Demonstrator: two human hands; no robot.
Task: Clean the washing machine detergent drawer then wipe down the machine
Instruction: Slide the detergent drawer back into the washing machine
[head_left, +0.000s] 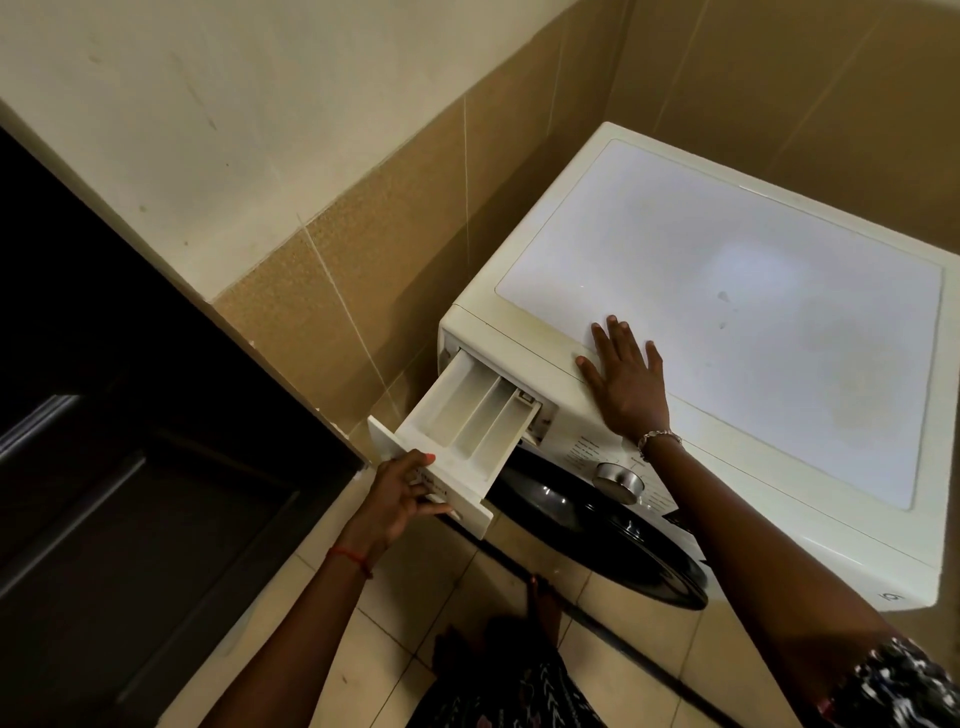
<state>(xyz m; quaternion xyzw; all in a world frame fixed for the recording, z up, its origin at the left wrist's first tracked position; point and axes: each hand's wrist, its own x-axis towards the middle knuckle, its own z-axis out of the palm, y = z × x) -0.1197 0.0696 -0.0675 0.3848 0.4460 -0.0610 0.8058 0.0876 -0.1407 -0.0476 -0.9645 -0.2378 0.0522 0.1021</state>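
door (130, 467): dark, far left; its frame edge sits just beside the left end of the drawer front.
tiled wall (363, 249): runs close along the drawer's left side, so there is little spare room there.
left hand (400, 493): fingers curled under the drawer's front panel, thumb on its top edge, a firm hold.
drawer (467, 421): pulled well out of the top-left corner of the washing machine (753, 312), back end inside the slot. Three compartments face up; how dirty they are, cannot tell.
step: likely drawing the drawer free for cleaning. Early in the task, no cloth in view.
how to do it: pull straight along the drawer's own line, level, no twist toward the wall. If it stops, the small piece at the back right compartment (524, 399) is probably the release; press it, don't yank.
right hand (628, 379): flat, fingers straight and spread, pressing the machine top near its front edge, holding nothing. Good brace against the pull.
knob (621, 482): silver, on the front panel right of the drawer, apart from both hands.
round door (597, 530): dark, below the drawer; shut or ajar, cannot tell.
open room: floor tiles (415, 623) toward the person, so back the drawer out that way, minding the foot (543, 597).
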